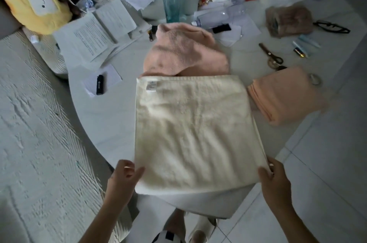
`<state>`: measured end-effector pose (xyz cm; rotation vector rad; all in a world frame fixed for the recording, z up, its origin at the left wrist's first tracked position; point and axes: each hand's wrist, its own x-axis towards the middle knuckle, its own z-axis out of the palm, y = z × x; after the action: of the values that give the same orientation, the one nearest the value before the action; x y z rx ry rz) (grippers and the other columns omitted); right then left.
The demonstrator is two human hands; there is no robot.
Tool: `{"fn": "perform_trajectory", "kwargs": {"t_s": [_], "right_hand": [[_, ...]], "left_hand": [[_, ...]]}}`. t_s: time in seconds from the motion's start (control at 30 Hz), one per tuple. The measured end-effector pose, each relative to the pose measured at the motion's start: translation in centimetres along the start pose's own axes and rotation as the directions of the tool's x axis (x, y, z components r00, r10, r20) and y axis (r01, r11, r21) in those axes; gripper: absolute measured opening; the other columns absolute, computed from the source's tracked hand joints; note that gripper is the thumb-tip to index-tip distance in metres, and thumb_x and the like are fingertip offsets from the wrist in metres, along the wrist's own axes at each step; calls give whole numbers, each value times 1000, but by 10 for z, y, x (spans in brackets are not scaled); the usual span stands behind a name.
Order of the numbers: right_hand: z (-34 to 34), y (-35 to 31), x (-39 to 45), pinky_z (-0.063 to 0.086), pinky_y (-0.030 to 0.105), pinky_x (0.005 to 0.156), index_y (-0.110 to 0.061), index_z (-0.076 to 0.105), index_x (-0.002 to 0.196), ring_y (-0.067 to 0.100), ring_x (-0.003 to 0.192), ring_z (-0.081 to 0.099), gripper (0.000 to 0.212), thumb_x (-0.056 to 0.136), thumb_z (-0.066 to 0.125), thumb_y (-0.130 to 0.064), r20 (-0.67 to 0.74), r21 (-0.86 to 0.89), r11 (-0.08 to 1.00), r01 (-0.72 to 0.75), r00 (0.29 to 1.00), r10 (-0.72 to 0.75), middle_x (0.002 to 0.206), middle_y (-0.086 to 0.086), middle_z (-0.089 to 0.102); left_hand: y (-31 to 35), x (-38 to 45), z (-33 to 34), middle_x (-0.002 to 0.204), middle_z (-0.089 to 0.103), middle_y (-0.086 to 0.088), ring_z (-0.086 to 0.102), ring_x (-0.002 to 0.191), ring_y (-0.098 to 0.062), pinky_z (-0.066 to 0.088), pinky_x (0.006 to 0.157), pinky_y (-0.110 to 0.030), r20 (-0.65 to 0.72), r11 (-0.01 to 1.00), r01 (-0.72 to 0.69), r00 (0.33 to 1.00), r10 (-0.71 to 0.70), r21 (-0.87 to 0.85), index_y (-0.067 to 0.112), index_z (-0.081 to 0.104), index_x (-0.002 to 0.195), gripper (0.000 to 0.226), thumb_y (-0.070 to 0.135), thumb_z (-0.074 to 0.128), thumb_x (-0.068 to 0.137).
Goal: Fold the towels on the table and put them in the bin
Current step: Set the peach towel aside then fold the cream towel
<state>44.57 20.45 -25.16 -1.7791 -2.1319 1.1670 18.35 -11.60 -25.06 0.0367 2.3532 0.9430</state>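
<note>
Both hands sit at the bottom of the frame, one at each near corner of a cream towel [194,133]. On the lower left, the left hand [124,176] has its fingers curled at the towel's edge and its thumb laid on the cloth, pinching the corner. On the lower right, the right hand [275,180] grips the opposite corner the same way, thumb on top. That towel lies flat and folded at the centre of the white worktop [103,115], its label towards the far left corner. Just beyond it, touching its far edge, a pink towel [184,52] lies crumpled. Right of centre, a peach towel [286,93] rests folded, just beside the cream one. Scissors [271,55] lie further up on the right.
</note>
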Motion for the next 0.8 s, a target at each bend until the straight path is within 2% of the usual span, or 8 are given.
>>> {"fn": "perform_trajectory", "kwargs": {"t_s": [0.13,0.23,0.37,0.47,0.57,0.67,0.73,0.8], "right_hand": [[-12,10,-12,43,19,48,-24,45,120,10,57,67,31,95,60,-15,69,153,988,13,997,-24,82,2,70],[-23,12,-20,44,21,44,-24,43,114,12,50,64,29,93,60,-15,95,180,982,48,993,-66,65,5,70],[-44,21,-31,45,26,44,-26,46,94,14,46,62,20,89,60,-13,136,270,963,29,988,-68,63,6,69],[-57,38,-45,46,26,45,-21,47,82,16,44,60,21,90,59,-6,240,271,963,4,968,-71,56,-2,65],[-72,57,-57,49,33,52,-23,51,76,19,48,60,26,92,60,-5,362,235,972,27,925,-113,59,1,64],[-95,61,-58,49,31,59,-20,62,78,18,55,56,22,95,58,-7,489,303,952,33,852,-186,64,6,59],[-106,58,-52,51,26,60,-14,69,78,18,58,53,25,95,56,-2,537,399,916,-44,821,-194,70,6,59],[-114,49,-47,56,25,62,-9,75,82,20,61,58,25,92,56,3,556,489,858,-154,813,-171,76,4,68]], "left_hand": [[-16,-32,15,78,74,-6,72,71,-29,59,65,-42,64,995,58,997,-54,-75,13,62,94,18,28,72,89],[-26,-50,20,76,76,-8,74,72,-30,58,64,-39,51,952,136,991,-127,-274,7,66,99,17,20,71,91],[-39,-79,18,81,65,-18,62,63,-25,52,58,-32,-2,801,209,967,-254,-561,-1,59,106,17,9,65,94],[-43,-111,21,85,55,-20,53,61,-24,48,54,-32,-33,775,198,962,-271,-600,1,51,105,16,0,59,92],[-47,-141,19,89,55,-19,52,65,-25,47,54,-32,-71,773,117,976,-205,-624,4,52,110,23,-7,54,90],[-48,-159,4,91,64,-16,55,65,-25,48,58,-32,-42,799,-5,999,-25,-602,19,66,107,28,-4,54,94],[-49,-161,-9,83,66,-12,54,56,-20,47,52,-25,-24,783,-52,999,48,-620,25,71,112,38,-5,56,93],[-44,-156,-23,82,67,-13,58,53,-19,48,48,-20,36,710,-15,998,57,-704,18,76,109,36,-3,58,86]]}}
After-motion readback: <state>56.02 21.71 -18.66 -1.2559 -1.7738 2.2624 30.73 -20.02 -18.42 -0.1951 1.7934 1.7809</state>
